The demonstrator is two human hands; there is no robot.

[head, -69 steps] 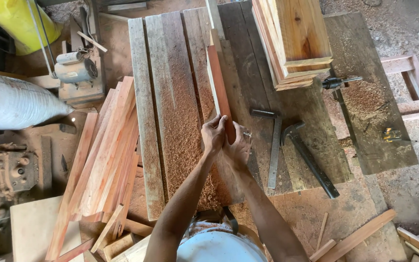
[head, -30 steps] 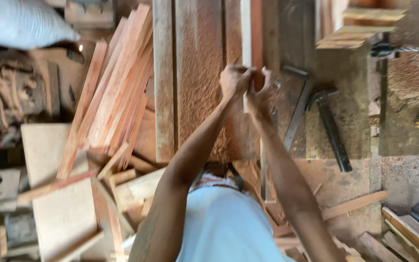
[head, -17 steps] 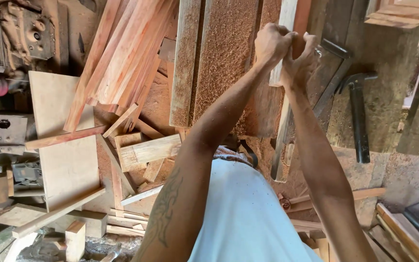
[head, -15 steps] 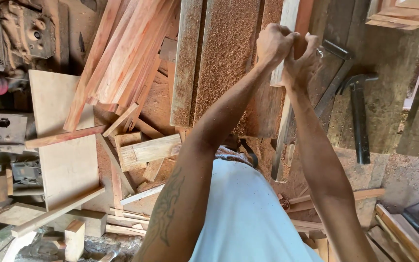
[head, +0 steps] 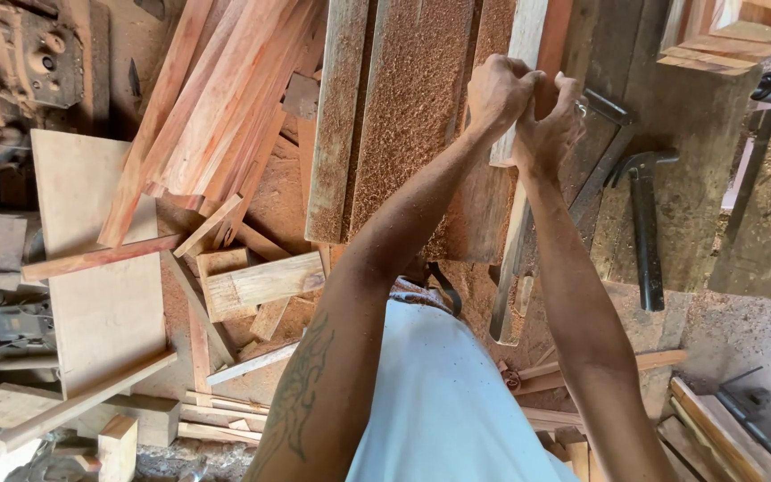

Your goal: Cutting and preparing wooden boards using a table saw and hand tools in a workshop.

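Sawdust-covered planks [head: 412,116] lie along the surface [head: 671,178]; a hammer [head: 644,223] rests toward its right edge. Left hand [head: 500,89] and right hand [head: 551,134] each close their grip around a slat [head: 528,36] standing on edge over the planks.

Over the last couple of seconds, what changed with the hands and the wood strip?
The view swung left and tilted down, bringing the loose reddish offcuts to the middle. Both hands, left and right, stay clasped on the long pale wooden strip. The dark hammer and the sawdust-covered planks lie unmoved.
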